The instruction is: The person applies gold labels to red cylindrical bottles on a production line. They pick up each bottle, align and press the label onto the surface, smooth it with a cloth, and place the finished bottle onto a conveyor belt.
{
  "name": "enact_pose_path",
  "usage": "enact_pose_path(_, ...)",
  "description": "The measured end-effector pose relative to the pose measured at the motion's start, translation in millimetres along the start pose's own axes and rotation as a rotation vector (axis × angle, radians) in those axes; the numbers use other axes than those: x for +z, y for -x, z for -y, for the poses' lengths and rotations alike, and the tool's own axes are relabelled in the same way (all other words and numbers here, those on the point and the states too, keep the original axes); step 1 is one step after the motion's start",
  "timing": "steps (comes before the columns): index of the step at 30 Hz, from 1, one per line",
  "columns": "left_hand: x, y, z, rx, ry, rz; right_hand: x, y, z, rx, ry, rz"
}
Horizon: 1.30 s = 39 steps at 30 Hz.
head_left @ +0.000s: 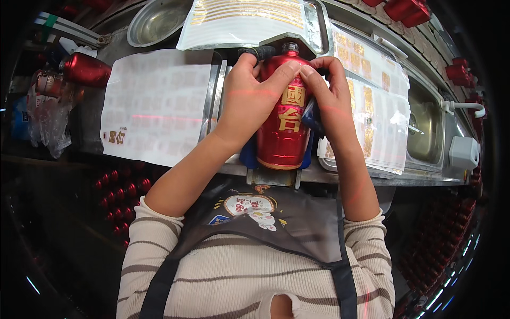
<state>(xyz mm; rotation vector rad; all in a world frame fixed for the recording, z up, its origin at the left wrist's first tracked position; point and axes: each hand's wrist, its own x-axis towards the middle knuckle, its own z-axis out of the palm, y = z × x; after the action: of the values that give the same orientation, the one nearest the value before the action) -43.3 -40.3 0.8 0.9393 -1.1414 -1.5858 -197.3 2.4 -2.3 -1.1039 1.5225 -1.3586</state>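
In front of me a shiny red bottle [277, 135] lies with its neck pointing away, gold characters running down its front. Its metal-coloured neck is bare. My left hand [245, 95] wraps the bottle's left shoulder, and my right hand [332, 95] wraps its right shoulder. Both thumbs press side by side on the surface just above the gold characters [291, 109]. Anything thin under the thumb tips is hidden. A dark blue piece [312, 118] shows between the bottle and my right palm. Below the bottle is a holder with blue padding [248, 155].
A white decal sheet [156, 106] lies on the left, gold pieces at its corner. Sheets with gold decals [366, 122] are stacked right, beside a sink [427, 127]. A striped gold sheet [241, 24] and a metal bowl [158, 24] stand behind. Another red bottle [87, 70] lies far left.
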Motion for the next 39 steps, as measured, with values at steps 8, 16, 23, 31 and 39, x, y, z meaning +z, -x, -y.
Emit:
enact_pose_path(8,-19.4,49.6,3.6,-0.105,0.007,0.078,-13.7,50.4,-8.5,0.117,-0.162,0.05)
enact_pose_path(16,-15.4,62.2,4.5,-0.108,-0.119,0.103,-6.5,63.4,-4.6,0.093,-0.153,0.073)
enact_pose_path(23,-21.2,60.1,9.5,-0.081,-0.094,0.114,-7.5,62.5,-4.0,0.104,-0.127,0.081)
enact_pose_path(31,-14.8,55.4,-1.0,-0.091,-0.046,0.121,-5.5,58.3,-1.4,0.151,-0.169,0.046)
enact_pose_path(39,-6.7,39.0,4.7,-0.053,-0.048,0.059,5.0,47.4,-2.8,0.125,-0.109,-0.035)
